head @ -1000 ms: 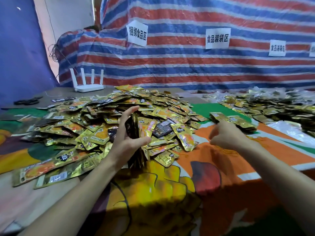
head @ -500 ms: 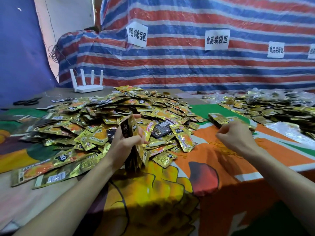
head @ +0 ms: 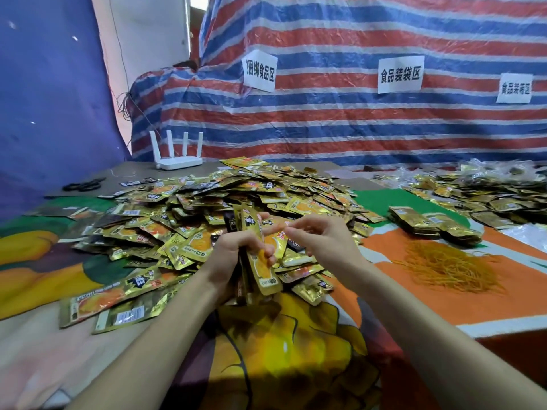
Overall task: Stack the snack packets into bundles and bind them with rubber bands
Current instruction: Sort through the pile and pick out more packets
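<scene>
Gripping upright packet stack (head: 264,272), left hand (head: 233,252).

The left hand (head: 233,255) gripped a stack (head: 263,269) of packets, held on edge. The right hand (head: 322,241) was just right of it, its fingers (head: 296,224) reaching to the stack's top; whether they pinched anything was too blurred to tell. Beyond both hands lay a heap (head: 225,196) of packets. Right of the right hand lay bands (head: 450,266), with bundles (head: 426,221) beyond them.
</scene>
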Action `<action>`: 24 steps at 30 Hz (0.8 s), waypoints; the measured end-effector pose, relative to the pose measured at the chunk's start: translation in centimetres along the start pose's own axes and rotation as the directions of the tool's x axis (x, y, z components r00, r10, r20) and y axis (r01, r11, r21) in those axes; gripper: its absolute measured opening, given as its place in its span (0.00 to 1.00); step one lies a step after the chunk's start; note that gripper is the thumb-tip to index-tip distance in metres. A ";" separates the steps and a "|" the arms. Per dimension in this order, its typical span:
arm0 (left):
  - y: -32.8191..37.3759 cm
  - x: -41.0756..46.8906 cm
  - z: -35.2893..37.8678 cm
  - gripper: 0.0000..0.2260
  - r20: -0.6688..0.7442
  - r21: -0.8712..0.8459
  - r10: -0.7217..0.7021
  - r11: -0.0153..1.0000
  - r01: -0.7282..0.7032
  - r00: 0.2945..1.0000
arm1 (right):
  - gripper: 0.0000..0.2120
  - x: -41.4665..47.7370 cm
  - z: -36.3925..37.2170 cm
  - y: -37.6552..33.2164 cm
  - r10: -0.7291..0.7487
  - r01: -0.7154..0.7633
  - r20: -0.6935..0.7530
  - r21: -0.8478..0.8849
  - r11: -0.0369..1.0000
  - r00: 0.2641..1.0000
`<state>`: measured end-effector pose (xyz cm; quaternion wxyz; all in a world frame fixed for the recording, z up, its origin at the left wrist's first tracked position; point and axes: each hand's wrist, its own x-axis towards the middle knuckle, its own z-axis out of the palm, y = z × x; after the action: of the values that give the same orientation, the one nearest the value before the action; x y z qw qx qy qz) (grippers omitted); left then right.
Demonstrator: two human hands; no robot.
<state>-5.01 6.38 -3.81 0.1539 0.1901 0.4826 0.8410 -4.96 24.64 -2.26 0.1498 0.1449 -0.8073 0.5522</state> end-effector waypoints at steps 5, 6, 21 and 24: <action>0.1 0.0 0.0 0.16 -0.163 0.144 -0.059 0.986 0.083 0.985 | 0.07 0.3 1.8 0.4 -0.010 0.009 0.035 0.015 1.000 0.999; 0.1 0.2 -0.1 0.20 -0.208 0.148 -0.060 0.985 0.092 0.976 | 0.07 0.3 2.0 0.5 -0.007 0.006 0.052 0.025 1.000 0.999; 1.1 0.0 -0.1 0.32 0.167 -0.248 -0.051 0.964 0.092 0.985 | 0.07 0.7 1.0 0.7 0.102 -0.312 0.296 0.923 0.225 0.950; 0.9 0.3 -0.3 0.33 0.183 -0.248 -0.048 0.964 0.093 0.982 | 0.15 0.7 1.5 0.6 0.087 -0.287 0.274 0.924 0.254 0.958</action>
<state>-5.48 5.86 -3.07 0.2489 0.2246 0.3612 0.8701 -5.99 23.34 -2.99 -0.1018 0.1539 -0.3347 0.9241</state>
